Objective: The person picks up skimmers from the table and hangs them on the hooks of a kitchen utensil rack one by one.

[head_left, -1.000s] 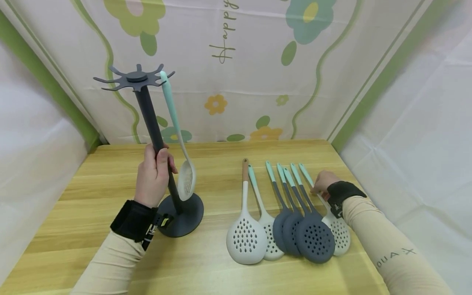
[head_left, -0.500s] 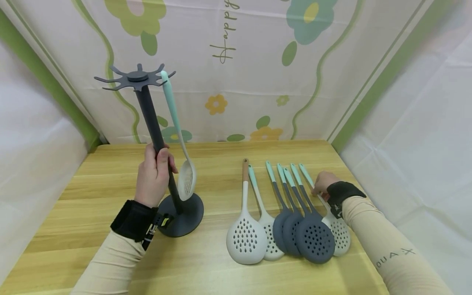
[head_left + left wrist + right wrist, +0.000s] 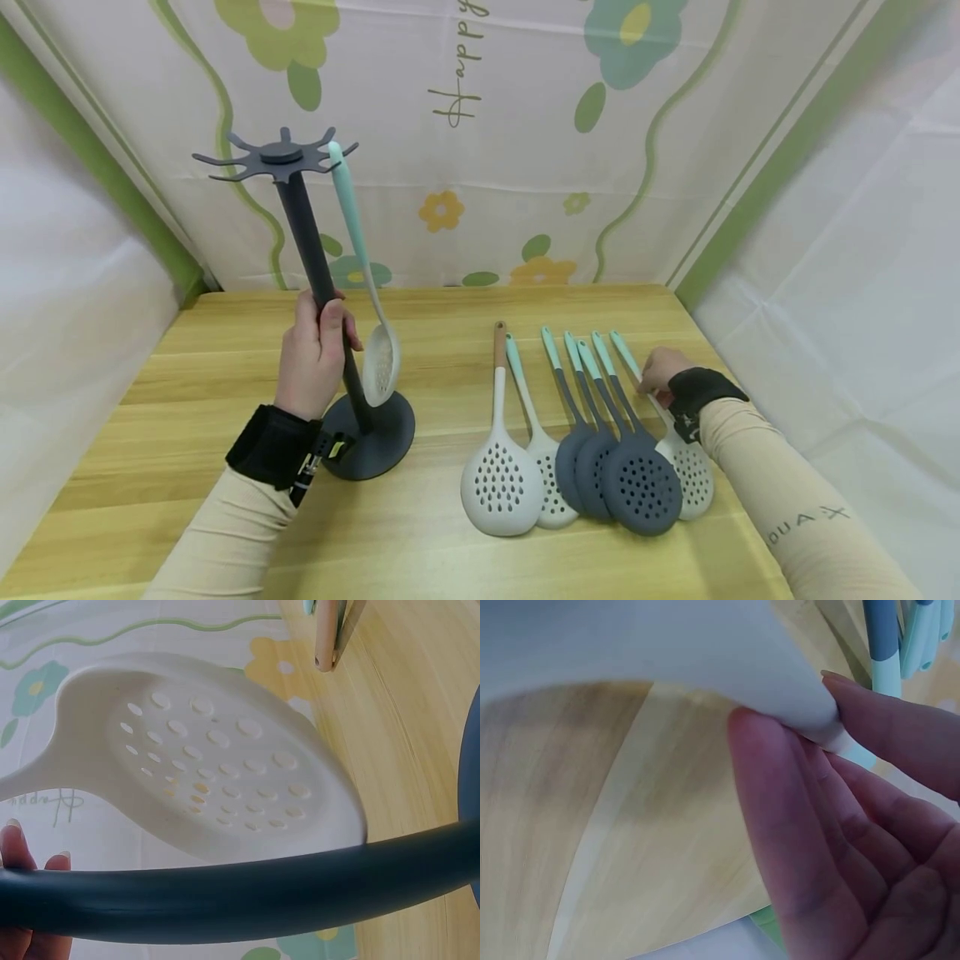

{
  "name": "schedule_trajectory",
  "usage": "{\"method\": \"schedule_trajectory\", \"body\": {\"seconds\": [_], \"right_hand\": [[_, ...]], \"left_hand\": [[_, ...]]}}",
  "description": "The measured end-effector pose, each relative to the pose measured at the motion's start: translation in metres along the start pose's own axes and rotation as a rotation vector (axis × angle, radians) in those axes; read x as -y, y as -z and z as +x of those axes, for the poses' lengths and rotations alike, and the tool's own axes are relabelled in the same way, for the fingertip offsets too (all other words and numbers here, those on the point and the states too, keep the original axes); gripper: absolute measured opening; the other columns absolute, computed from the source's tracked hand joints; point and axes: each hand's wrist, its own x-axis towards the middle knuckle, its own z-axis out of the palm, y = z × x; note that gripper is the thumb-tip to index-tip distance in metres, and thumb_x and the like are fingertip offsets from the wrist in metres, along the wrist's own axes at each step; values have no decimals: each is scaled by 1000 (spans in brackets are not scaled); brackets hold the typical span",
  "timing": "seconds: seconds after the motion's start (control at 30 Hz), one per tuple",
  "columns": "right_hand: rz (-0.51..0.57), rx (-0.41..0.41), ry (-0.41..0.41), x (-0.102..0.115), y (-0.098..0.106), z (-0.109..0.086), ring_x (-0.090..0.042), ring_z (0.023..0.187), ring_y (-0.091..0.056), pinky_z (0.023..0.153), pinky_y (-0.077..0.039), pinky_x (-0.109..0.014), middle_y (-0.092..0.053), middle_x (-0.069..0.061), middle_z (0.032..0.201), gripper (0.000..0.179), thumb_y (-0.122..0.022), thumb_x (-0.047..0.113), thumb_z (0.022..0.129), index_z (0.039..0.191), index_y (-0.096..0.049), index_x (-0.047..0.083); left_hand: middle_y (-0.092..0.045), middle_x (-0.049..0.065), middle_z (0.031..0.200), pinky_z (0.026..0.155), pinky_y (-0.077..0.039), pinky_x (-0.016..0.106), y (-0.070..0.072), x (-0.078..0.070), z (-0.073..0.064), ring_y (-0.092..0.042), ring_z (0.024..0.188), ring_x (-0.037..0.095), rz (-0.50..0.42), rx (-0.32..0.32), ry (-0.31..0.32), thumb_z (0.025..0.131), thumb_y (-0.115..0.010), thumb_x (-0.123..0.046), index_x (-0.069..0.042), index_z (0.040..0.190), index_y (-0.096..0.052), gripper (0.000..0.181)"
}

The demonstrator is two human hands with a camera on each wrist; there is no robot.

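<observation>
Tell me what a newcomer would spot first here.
Probably the tall dark rack on the left, gripped by the left hand, with one mint-handled skimmer hanging from it. Next, the row of utensils on the table toward the right, where the right hand pinches the rightmost skimmer.

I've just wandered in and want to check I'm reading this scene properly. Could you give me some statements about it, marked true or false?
1. The left hand grips the stand's dark post. True.
2. Three utensils hang from the stand. False: only one, a pale slotted ladle, hangs there.
3. The right hand pinches the rightmost pale skimmer of the row. True.
4. Every handle in the row on the table is mint green. False: the leftmost utensil has a brown handle.
5. The stand's round base is left of the row in the head view. True.
</observation>
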Motion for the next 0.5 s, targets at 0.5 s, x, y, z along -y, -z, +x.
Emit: {"method": "schedule_trajectory", "body": {"seconds": [0.5], "right_hand": [[27,6,9,-1,8,2,-14,52,-65,51,-58,-28,-67,-12,73,15,-71,4,83,90,-67,-9]], "left_hand": [[-56,10,79,65,-47,18,0,-1,0,-58,63,8,0,-6,0,108,-38,-27,5,119,-46,34]]}}
